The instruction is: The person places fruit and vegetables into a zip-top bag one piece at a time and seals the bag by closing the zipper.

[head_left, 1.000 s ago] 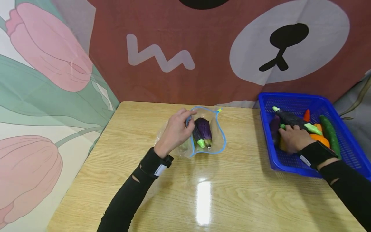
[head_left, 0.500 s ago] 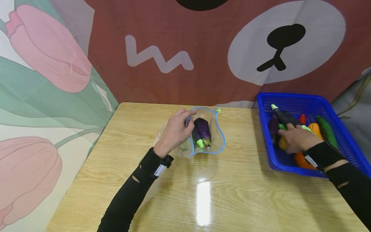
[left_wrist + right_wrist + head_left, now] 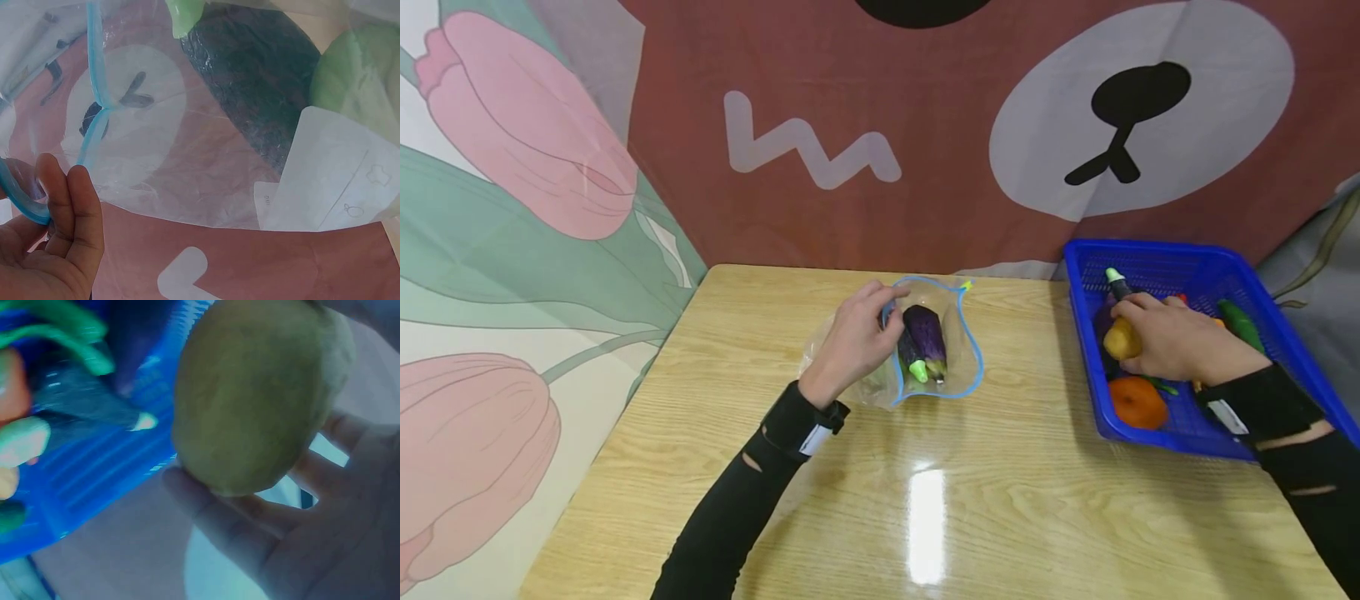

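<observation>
Head view: my left hand (image 3: 854, 340) is bent nearly closed, pinching the blue edge of a see-through bag (image 3: 957, 333) with two dark eggplants (image 3: 927, 335) inside. My right hand (image 3: 1180, 340) is half closed, fingers curled round a smooth yellow thing (image 3: 1122, 339) at the left side of the blue basket (image 3: 1083, 350), near a round orange thing (image 3: 1138, 403).

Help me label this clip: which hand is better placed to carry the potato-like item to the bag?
Probably the right hand: it grips the potato-like item at the blue basket. The left hand holds the clear bag by its blue rim, so seems better kept there.
</observation>
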A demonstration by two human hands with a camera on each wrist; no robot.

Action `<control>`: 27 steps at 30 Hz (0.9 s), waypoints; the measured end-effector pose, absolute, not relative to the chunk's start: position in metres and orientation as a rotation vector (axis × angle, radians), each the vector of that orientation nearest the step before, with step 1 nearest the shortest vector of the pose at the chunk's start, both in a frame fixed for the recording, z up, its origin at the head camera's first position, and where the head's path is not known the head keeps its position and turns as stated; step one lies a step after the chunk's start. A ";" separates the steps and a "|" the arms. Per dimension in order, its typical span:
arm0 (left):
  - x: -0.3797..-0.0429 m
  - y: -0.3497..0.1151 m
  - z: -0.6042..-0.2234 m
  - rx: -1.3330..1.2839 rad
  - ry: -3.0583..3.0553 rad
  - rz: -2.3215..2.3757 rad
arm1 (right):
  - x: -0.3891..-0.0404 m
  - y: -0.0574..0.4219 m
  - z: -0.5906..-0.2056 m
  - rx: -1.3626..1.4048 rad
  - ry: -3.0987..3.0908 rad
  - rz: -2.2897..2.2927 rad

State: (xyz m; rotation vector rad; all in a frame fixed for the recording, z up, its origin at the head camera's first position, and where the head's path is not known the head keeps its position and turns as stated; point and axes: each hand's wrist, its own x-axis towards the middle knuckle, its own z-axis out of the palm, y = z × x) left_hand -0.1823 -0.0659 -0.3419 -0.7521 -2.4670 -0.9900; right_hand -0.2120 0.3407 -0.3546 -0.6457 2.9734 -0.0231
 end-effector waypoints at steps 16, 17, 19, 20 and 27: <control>-0.181 -0.065 -0.341 -0.760 -2.481 -0.985 | -0.186 0.277 -0.328 -0.971 3.139 -0.309; -0.180 -0.065 -0.340 -0.761 -2.480 -0.984 | -0.185 0.273 -0.328 -0.992 3.140 -0.324; -0.180 -0.065 -0.341 -0.764 -2.477 -0.984 | -0.182 0.266 -0.326 -1.045 3.137 -0.351; -0.180 -0.065 -0.341 -0.766 -2.476 -0.984 | -0.180 0.262 -0.325 -1.078 3.135 -0.371; -0.181 -0.063 -0.341 -0.763 -2.484 -0.984 | -0.169 0.234 -0.315 -1.376 3.104 -0.479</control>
